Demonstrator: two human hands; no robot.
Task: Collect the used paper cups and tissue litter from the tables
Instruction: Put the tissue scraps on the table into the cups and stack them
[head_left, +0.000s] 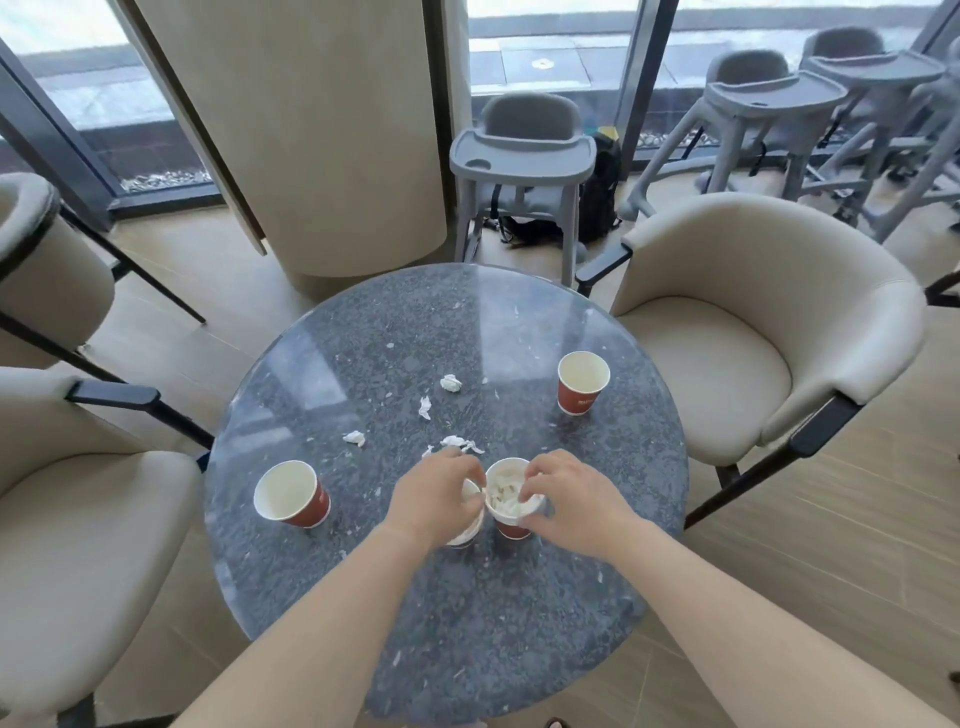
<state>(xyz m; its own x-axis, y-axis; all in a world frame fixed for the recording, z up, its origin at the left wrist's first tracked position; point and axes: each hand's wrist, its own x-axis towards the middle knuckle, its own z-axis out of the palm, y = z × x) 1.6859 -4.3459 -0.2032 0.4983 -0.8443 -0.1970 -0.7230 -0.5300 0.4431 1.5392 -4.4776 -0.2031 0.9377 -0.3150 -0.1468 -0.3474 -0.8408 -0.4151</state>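
On the round grey stone table (447, 623) stand red paper cups with white insides. My left hand (431, 499) grips one cup (470, 530), mostly hidden under the fingers. Beside it, my right hand (566, 499) holds the rim of a cup (506, 501) stuffed with white tissue. Another cup (292, 493) stands at the left, and a third free one (582, 382) at the far right. Crumpled tissue bits lie in the table's middle: one (451, 383) farthest, one (425, 407) below it, one (354, 438) to the left, and one (460, 443) just beyond my left fingers.
Beige armchairs ring the table: one (748, 332) on the right, one (88, 519) on the left, another (47, 270) farther left. A grey high chair (522, 156) stands behind the table beside a wide beige pillar (311, 130). More high chairs (779, 98) line the window.
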